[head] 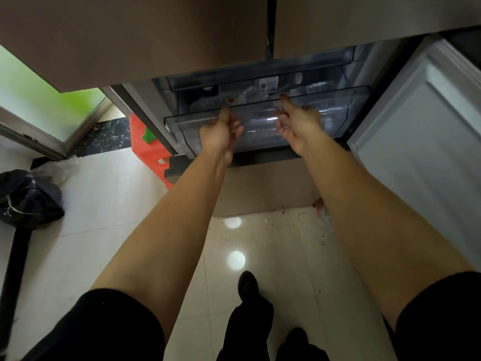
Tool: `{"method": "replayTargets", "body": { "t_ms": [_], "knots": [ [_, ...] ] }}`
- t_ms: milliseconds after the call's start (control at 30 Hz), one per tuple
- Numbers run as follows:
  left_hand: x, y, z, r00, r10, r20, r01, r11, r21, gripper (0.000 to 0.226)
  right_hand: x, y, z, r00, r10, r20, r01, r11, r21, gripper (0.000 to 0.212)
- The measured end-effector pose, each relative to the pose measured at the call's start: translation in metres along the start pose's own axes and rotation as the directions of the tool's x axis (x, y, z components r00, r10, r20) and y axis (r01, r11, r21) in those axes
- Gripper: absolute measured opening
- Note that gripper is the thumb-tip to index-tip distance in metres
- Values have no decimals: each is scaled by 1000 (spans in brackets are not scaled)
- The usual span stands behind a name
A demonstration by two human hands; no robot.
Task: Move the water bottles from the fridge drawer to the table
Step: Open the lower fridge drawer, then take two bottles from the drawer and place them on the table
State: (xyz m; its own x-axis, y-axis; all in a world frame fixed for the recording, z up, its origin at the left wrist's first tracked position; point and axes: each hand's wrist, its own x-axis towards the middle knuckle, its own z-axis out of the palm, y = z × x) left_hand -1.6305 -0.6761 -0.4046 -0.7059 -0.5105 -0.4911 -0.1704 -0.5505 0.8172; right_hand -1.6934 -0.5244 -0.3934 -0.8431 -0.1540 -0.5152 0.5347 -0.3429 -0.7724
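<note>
Clear plastic drawer (260, 121), glossy floor (260, 246)

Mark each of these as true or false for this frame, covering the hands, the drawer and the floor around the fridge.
1. Both hands are at the front edge of the clear fridge drawer. True: the left hand and the right hand reach to its rim.
2. The right hand holds a water bottle. False: neither hand holds one.
3. The lower fridge door on the right is open. True.
4. A blue stool stands left of the fridge. False: the stool is red-orange.
5. A dark bag lies on the floor at the left. True.
</note>
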Motion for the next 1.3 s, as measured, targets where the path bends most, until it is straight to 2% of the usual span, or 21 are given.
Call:
{"method": "replayTargets", "body": {
  "t_ms": [100,133,233,333,433,500,600,700,800,867,967,1033,1100,1200,1300],
  "knots": [
    [-20,-6,-7,1000,-21,9,21,1000,4,21,-17,6,-9,1000,9,-7,-8,999,37,56],
    [-27,-8,-10,999,-30,15,30,1000,4,22,-22,9,-13,1000,11,-9,-11,999,38,58],
    [-53,-18,-21,999,-52,14,53,999,-11,20,-44,19,-28,998,44,-36,-42,998,37,49],
    [-81,-33,-31,997,-80,-11,80,996,-52,16,-65,34,-47,996,76,-47,-74,997,34,53],
    [-100,-49,-42,993,-110,-44,106,991,-80,28,-84,48,-61,991,109,-77,-107,994,27,55],
    [-108,-51,-46,992,-118,-45,115,991,-68,36,-92,49,-65,989,126,-79,-125,992,23,49],
    [-115,-44,-44,992,-125,-19,124,991,-56,28,-97,41,-64,990,138,-40,-138,990,7,38],
    [-117,-38,-44,989,-146,-24,146,989,10,19,-98,34,-63,987,157,-38,-158,986,-42,33],
    [-122,-31,-51,979,-197,-57,205,949,241,38,-107,27,-66,983,163,-81,-179,940,-290,27],
    [-134,-22,-56,984,-166,-62,175,856,487,45,-114,21,-74,986,127,-105,-162,857,-489,27],
    [-143,-7,-58,998,69,-11,-37,653,757,50,-124,5,-83,994,52,-97,-104,735,-670,42],
    [-142,4,-56,969,223,108,-204,471,858,50,-127,-10,-84,997,-29,-69,-32,671,-741,37],
    [-135,14,-50,926,307,219,-313,300,901,44,-128,-22,-78,988,-150,-32,61,572,-818,37],
    [-119,23,-39,886,320,335,-396,145,907,34,-116,-29,-71,954,-295,49,155,346,-925,26],
    [-90,23,-34,907,174,383,-396,51,917,53,-96,-32,-67,938,-307,159,215,158,-964,22]
  ]
}}
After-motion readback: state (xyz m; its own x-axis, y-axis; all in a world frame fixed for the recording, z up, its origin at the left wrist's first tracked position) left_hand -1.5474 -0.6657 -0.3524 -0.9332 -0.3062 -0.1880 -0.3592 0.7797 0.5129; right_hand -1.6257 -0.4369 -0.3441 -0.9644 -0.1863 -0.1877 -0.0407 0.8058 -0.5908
